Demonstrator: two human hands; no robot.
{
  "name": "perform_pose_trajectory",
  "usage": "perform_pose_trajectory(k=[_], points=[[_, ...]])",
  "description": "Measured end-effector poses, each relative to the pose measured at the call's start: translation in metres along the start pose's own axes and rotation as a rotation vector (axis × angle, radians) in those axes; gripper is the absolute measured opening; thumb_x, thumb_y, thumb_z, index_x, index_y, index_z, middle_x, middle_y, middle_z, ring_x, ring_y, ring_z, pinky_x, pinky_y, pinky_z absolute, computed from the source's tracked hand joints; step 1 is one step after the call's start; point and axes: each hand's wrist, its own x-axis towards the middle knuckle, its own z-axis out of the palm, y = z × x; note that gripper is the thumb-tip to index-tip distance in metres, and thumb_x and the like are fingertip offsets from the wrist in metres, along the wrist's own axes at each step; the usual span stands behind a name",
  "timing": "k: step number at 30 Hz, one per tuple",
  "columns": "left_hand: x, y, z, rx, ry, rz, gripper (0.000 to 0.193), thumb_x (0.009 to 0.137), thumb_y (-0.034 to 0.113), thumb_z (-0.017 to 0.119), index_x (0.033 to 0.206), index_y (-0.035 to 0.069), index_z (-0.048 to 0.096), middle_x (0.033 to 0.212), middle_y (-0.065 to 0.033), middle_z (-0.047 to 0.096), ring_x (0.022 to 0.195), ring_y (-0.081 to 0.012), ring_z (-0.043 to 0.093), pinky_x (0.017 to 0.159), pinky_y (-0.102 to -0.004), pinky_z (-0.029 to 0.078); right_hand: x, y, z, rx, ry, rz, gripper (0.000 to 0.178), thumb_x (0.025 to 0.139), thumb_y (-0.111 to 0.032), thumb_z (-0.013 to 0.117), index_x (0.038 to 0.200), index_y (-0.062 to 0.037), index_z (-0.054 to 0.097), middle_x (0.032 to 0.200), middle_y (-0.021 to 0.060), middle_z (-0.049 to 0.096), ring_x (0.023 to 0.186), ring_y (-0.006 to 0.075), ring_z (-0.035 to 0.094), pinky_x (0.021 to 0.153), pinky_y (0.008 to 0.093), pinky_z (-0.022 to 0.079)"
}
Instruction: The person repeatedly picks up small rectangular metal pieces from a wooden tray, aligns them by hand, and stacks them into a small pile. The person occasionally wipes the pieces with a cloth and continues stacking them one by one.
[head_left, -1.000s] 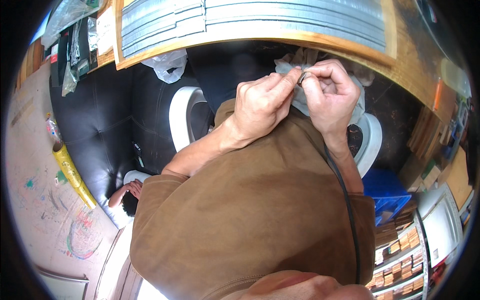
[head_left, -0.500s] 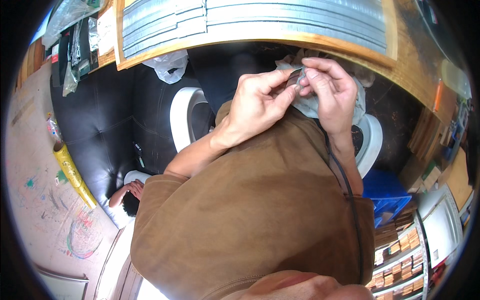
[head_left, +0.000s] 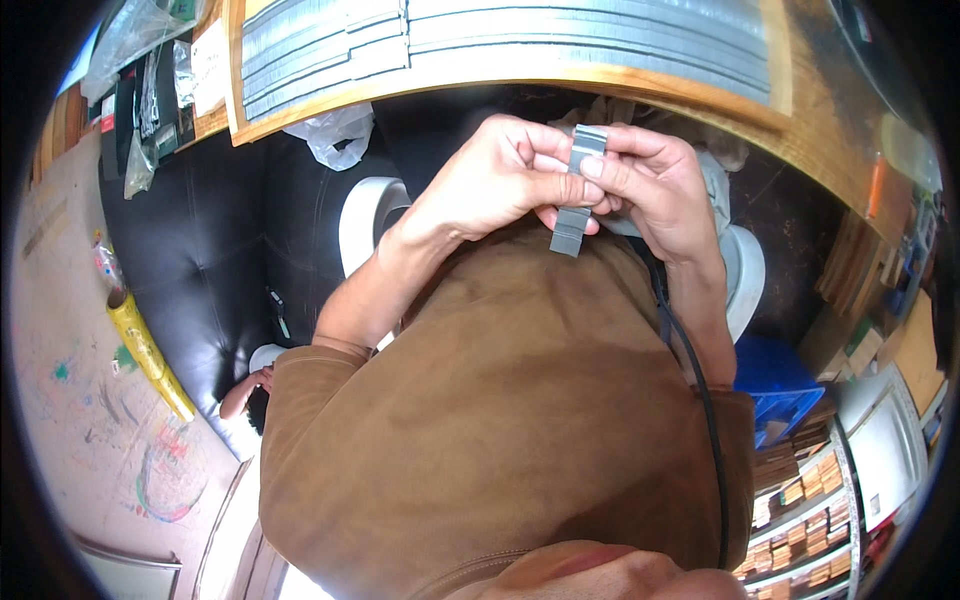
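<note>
Before brown shirt [head_left: 500,400], L grip [head_left: 500,175] & R grip [head_left: 662,188] angle inward, both pinching tilted grey strip [head_left: 570,234].

Remote tally, by my count: bare-hand grips [head_left: 490,178] [head_left: 662,195], 2; held grey ridged strip [head_left: 570,233], 1; wood-framed tray [head_left: 236,90], 1; white armrests [head_left: 358,222] [head_left: 746,285], 2; yellow tube [head_left: 148,355], 1; blue plastic crate [head_left: 778,395], 1. Grey strips [head_left: 600,42] in the tray: several; I cannot resolve the exact number.
</note>
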Motion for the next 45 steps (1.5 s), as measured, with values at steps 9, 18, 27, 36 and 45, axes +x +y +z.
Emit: perform_pose_trajectory(k=[9, 18, 27, 36, 45], points=[[0.015, 0.015, -0.003, -0.119, -0.028, 0.010, 0.021, 0.095, 0.008, 0.073, 0.113, -0.004, 0.073, 0.096, -0.0174, 0.078, 0.082, -0.0223, 0.078, 0.064, -0.0232, 0.061, 0.015, -0.002, 0.005, 0.116, 0.061, -0.066, 0.019, 0.098, -0.010, 0.070, 0.110, 0.0042, 0.075, 0.079, 0.0034, 0.069, 0.061, 0.0037, 0.058, 0.049, 0.0157, 0.041], [0.018, 0.011, -0.004, -0.120, -0.025, 0.006, 0.018, 0.095, 0.006, 0.072, 0.110, -0.004, 0.073, 0.094, -0.0162, 0.077, 0.081, -0.0235, 0.078, 0.066, -0.0254, 0.063, 0.015, -0.004, 0.005, 0.118, 0.077, -0.042, 0.015, 0.096, -0.007, 0.071, 0.106, 0.0029, 0.076, 0.079, 0.0039, 0.070, 0.060, 0.0053, 0.060, 0.050, 0.0165, 0.044], [0.019, 0.010, -0.004, -0.017, -0.002, 0.058, 0.019, 0.094, 0.007, 0.074, 0.109, -0.004, 0.073, 0.095, -0.0147, 0.077, 0.081, -0.0200, 0.077, 0.069, -0.0252, 0.062, 0.018, -0.003, 0.003, 0.139, 0.045, -0.058, 0.010, 0.096, -0.006, 0.071, 0.101, 0.0026, 0.075, 0.079, 0.0040, 0.070, 0.059, 0.0053, 0.061, 0.052, 0.0163, 0.048], [-0.003, 0.011, 0.013, 0.107, 0.059, 0.054, 0.015, 0.095, 0.009, 0.075, 0.104, -0.002, 0.075, 0.092, -0.0112, 0.078, 0.078, -0.0145, 0.075, 0.064, -0.0205, 0.055, 0.007, -0.010, 0.008, 0.085, 0.015, -0.008, 0.016, 0.098, -0.012, 0.072, 0.104, 0.0031, 0.075, 0.077, 0.0045, 0.070, 0.061, 0.0044, 0.060, 0.051, 0.0175, 0.047], [-0.003, 0.012, 0.013, 0.099, 0.081, 0.029, 0.016, 0.094, 0.008, 0.075, 0.106, -0.003, 0.075, 0.091, -0.0121, 0.078, 0.079, -0.0170, 0.076, 0.063, -0.0211, 0.056, 0.002, -0.007, 0.016, 0.109, 0.027, -0.011, 0.019, 0.095, -0.006, 0.074, 0.110, 0.0044, 0.072, 0.080, 0.0052, 0.069, 0.061, 0.0125, 0.069, 0.050, 0.0208, 0.052]])
